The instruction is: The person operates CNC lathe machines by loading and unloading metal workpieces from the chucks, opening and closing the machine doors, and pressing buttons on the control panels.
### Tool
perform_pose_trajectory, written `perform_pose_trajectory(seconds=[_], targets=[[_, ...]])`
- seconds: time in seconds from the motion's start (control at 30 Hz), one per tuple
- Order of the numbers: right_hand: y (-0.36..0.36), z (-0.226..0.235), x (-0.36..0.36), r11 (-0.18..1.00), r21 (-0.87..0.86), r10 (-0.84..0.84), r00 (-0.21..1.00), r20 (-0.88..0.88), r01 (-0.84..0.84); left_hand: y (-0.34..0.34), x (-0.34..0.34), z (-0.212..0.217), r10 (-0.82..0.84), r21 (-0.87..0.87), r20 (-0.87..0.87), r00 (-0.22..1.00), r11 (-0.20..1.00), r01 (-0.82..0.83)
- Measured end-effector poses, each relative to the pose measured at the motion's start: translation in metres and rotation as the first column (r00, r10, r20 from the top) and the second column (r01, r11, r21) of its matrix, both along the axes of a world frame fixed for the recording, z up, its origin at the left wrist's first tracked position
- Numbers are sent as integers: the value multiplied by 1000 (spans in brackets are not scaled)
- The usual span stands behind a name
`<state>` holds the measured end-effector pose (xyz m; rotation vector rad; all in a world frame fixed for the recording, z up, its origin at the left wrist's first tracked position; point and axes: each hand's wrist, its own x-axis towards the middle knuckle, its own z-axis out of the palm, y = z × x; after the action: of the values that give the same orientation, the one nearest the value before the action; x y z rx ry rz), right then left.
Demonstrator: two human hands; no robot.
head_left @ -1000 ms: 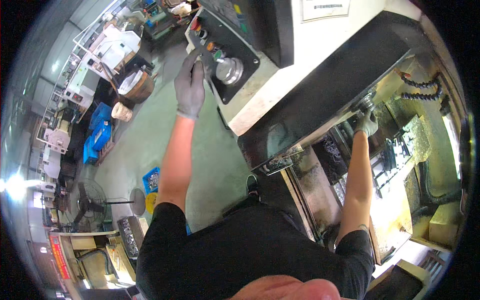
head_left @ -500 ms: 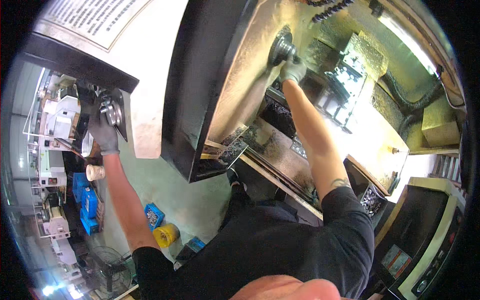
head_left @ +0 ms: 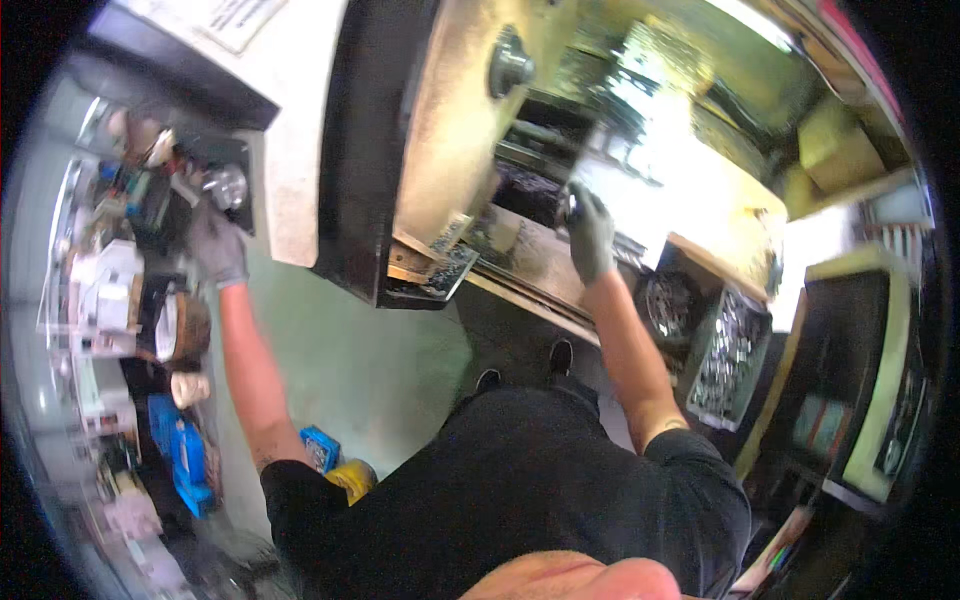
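Observation:
My right hand [head_left: 593, 238], in a grey glove, is inside the opening of a lathe-like machine. Its fingers are curled round a small, dark, shiny piece that is too blurred to name. The round metal chuck [head_left: 512, 64] on the machine's inner wall stands apart from this hand, farther off and to the left. At the far left, my gloved left hand [head_left: 216, 248] reaches up beside a round, shiny metal fitting [head_left: 226, 186] on the outside of the machine housing. Motion smears its fingertips, so its grip does not show.
A dark door panel [head_left: 362, 150] stands between my arms. To the right of my right forearm, a grey bin [head_left: 725, 365] holds many small metal parts. On the left are blue crates [head_left: 185, 450], a white cup-like container [head_left: 188, 388] and a yellow bucket [head_left: 352, 480].
My right hand has come away from the chuck and moved nearer to me, with a small dark piece in its fingers. The whole view has shifted. My left hand stays near the metal fitting.

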<state>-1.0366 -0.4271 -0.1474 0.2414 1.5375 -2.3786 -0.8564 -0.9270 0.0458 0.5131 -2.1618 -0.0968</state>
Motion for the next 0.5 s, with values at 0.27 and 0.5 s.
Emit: perform_pose_trajectory(seconds=[0.27,0.5], targets=[[124,-100,123,804,78,-589,774,231,589,-35,9,12,-304,-107,43,952,946,307],[216,-108,152,501,664,-680,727,-95,556,21,38,-23,-390,270,-130,911,870,411]])
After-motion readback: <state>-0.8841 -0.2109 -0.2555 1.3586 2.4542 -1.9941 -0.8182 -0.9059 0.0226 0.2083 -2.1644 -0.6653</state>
